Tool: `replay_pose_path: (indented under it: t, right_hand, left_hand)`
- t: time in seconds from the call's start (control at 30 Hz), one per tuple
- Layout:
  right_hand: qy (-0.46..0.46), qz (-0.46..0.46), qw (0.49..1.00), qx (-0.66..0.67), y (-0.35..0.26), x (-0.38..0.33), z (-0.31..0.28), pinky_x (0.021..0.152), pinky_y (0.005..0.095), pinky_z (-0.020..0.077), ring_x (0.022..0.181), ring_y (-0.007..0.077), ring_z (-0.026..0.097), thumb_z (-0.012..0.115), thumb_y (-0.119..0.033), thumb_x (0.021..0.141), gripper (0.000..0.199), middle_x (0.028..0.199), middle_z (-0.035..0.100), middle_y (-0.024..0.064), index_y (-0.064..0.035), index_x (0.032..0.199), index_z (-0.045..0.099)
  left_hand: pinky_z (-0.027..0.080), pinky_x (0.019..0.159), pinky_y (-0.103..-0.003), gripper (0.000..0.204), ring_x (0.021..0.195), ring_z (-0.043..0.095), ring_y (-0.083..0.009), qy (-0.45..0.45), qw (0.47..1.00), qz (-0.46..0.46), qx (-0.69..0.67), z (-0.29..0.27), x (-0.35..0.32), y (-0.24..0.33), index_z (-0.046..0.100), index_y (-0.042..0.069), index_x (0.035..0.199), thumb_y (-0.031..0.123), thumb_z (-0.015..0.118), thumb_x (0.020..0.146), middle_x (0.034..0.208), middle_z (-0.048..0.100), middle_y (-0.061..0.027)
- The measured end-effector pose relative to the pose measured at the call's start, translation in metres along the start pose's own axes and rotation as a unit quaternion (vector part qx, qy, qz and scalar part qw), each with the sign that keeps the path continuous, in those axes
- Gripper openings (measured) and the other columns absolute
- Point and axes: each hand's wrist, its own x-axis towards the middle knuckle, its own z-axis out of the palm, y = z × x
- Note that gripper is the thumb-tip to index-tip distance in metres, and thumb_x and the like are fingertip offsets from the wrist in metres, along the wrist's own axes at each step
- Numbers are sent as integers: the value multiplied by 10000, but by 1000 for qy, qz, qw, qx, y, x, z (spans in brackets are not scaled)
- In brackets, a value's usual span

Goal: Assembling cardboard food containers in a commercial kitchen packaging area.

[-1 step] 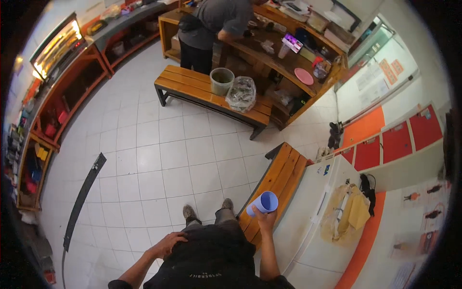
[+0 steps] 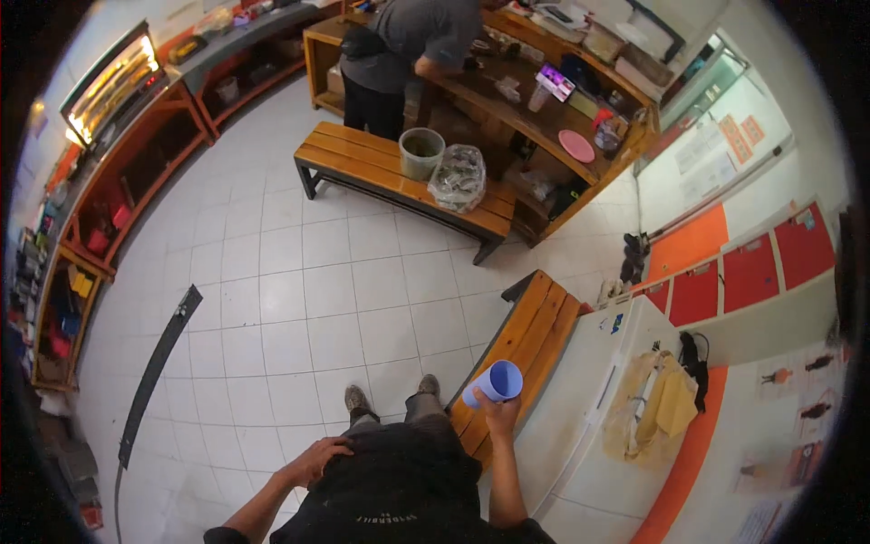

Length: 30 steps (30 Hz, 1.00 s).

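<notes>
My right hand (image 2: 501, 411) is wrapped round a plain blue-violet plastic cup (image 2: 482, 388). The cup is held tilted above the near wooden bench, its round mouth showing and nothing visible inside. At my waist, my left hand (image 2: 322, 459) rests against my black top (image 2: 399, 480) by the hip. Its fingers lie flat along the cloth and hold nothing.
A second slatted bench (image 2: 349, 154) ahead bears a clear bucket (image 2: 422, 163) and a clear plastic bag (image 2: 458, 181). Behind it, a person (image 2: 412, 45) leans over a wooden counter (image 2: 580, 163). A white chest freezer (image 2: 580, 426) stands right; a black strip (image 2: 154, 385) crosses the tiles left.
</notes>
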Motion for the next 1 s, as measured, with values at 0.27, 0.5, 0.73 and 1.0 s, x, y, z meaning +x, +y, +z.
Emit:
replay_pose_path:
  t: [0.27, 0.5, 0.73, 1.0]
  right_hand:
    - [-113, -26, 991, -63, 5, 70, -1, 789, 340, 508, 885, 205, 632, 846, -241, 622, 561, 980, 654, 81, -40, 1078, 588]
    - [-189, -63, 977, -77, -7, 130, 35, 780, 324, 508, 857, 202, 641, 844, -263, 619, 534, 965, 658, 73, -58, 1036, 581]
    - [-336, -114, 934, -43, -39, 132, 99, 764, 313, 503, 856, 184, 634, 823, -266, 654, 513, 956, 650, 68, -69, 1050, 564]
    - [-378, -131, 915, -58, -69, 78, 162, 821, 333, 504, 909, 197, 633, 829, -294, 659, 592, 987, 645, 85, -73, 1126, 539]
  left_hand:
    - [293, 1067, -434, 600, 1267, 380, -340, 101, 994, -4, -39, 47, 21, 43, 479, 136, 1218, -50, 591, 659, 1384, 399, -128]
    - [310, 1057, -426, 454, 1240, 405, -362, 175, 954, -177, -169, 135, 29, 22, 491, 117, 1164, 4, 573, 732, 1347, 435, -164]
    - [339, 1037, -420, 392, 1232, 416, -358, 255, 900, -240, -261, 176, 23, 45, 493, 129, 1154, 66, 573, 776, 1338, 436, -166]
    - [345, 1037, -392, 401, 1223, 415, -345, 318, 873, -242, -280, 148, -9, 50, 488, 138, 1161, 34, 584, 785, 1341, 429, -156]
